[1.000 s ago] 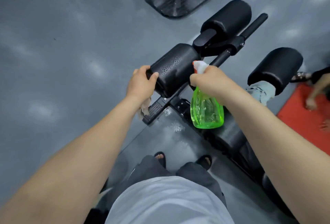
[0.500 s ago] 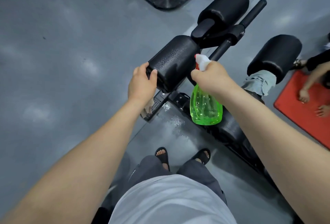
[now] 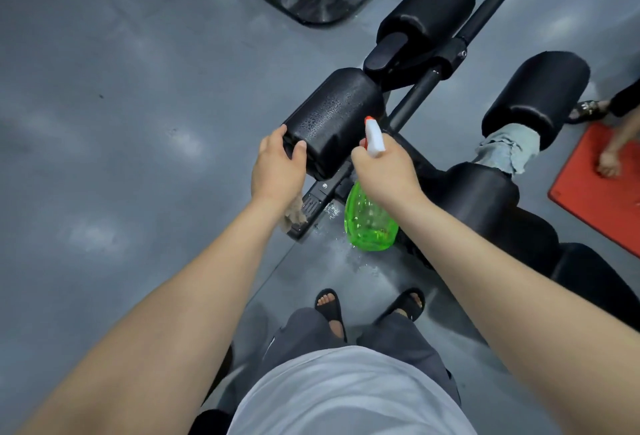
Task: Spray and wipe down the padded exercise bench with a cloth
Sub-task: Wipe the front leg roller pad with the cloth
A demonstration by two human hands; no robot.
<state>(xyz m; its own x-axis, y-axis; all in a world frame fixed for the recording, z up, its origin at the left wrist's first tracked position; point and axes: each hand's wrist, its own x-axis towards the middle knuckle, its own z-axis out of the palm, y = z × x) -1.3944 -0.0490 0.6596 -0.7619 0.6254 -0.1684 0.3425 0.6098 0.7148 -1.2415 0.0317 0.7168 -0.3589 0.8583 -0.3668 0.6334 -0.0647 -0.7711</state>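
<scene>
Spray bottle: translucent green body, white trigger head with an orange tip. Droplets cling inside the wall, and the liquid level cannot be made out. Right hand is clenched round the bottle's neck, with the nozzle standing up out of the fist just beside the bench pad. The pad is black and beaded with spray droplets. Left hand grasps its near end, thumb on top and fingers curled over the far edge. A brownish cloth hangs out from under the heel of that hand, beside the frame bracket. Wet specks lie on the grey floor below the bottle. Around: a black bar, an upper roller pad, a right roller pad with a pale rag wedged beneath it, and a red mat with another person's hand on it. Nothing stands between nozzle and pad. Against half a second ago, the right hand and bottle sit slightly closer to the pad, and the left hand's grip is unchanged.
</scene>
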